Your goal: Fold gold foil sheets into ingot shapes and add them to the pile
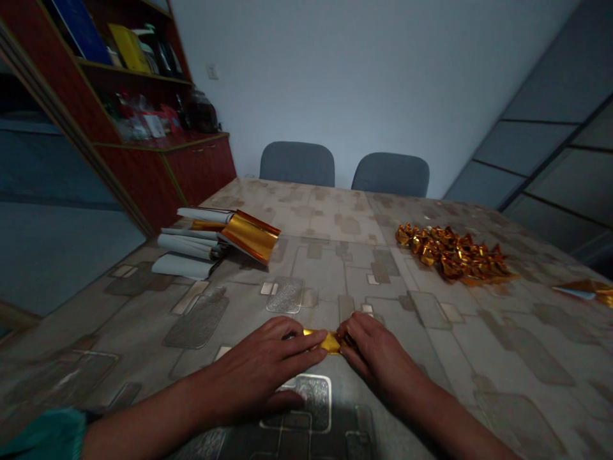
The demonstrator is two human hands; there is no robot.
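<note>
A small folded strip of gold foil point(325, 342) is pinched at its ends by the fingertips of the left hand point(258, 367) and the right hand point(378, 348). The hands are brought close together, with the strip showing between them, low over the counter point(335, 281). Whether the foil touches the surface cannot be told. A teal sleeve point(43, 434) is worn on the left arm.

The counter is covered with a patterned beige-grey cloth. Ahead and to the left, a loose stack of foil sheets point(251, 236), gold on one face and white on the other, is laid well apart from the hands. Ahead and to the right, a heap of folded gold foil pieces point(450, 252) is piled. A loose piece of gold foil point(582, 291) lies at the right edge of the view. Beyond the counter, two grey chairs point(297, 164) are placed against the wall, and a red wooden cabinet point(201, 169) with shelves stands to the left.
</note>
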